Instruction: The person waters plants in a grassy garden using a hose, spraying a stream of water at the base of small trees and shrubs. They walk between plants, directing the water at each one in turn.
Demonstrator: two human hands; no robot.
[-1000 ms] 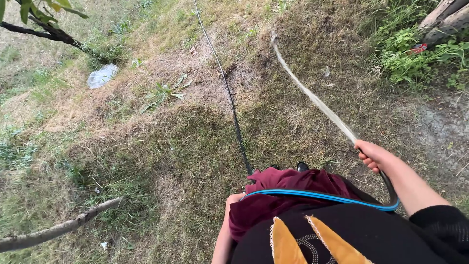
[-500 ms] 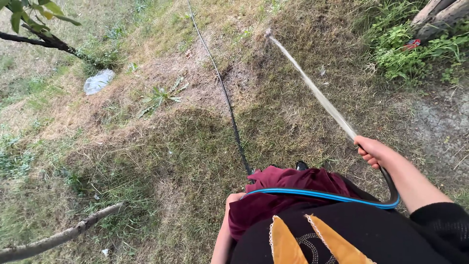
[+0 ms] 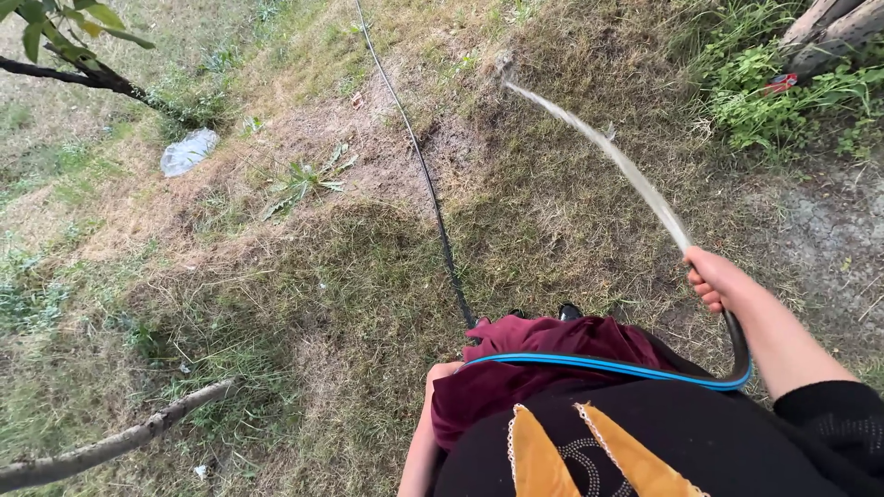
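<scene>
From the head view, my right hand (image 3: 720,281) was closed around the hose (image 3: 737,345), fingers wrapped over its end near the right edge of the frame. The hose, black with a blue stripe, curved down from that hand and ran left across my waist, over the maroon cloth (image 3: 534,354) bunched there. A water jet (image 3: 608,152) left the hose at my fist and arched up and left, landing on the dry grass (image 3: 516,69) far ahead of me.

My left hand (image 3: 440,375) was low, at the left side of the maroon cloth; only a part of it and the forearm showed, so I could not tell whether it was gripping anything.

A thin black line (image 3: 428,184) lay along the ground from the top of the frame down to my feet, well left of the jet. A crumpled plastic bag (image 3: 189,150) lay on the grass at upper left, near a leafy branch (image 3: 83,78). A bare stick (image 3: 120,442) lay at lower left, and green weeds (image 3: 783,101) grew at upper right.
</scene>
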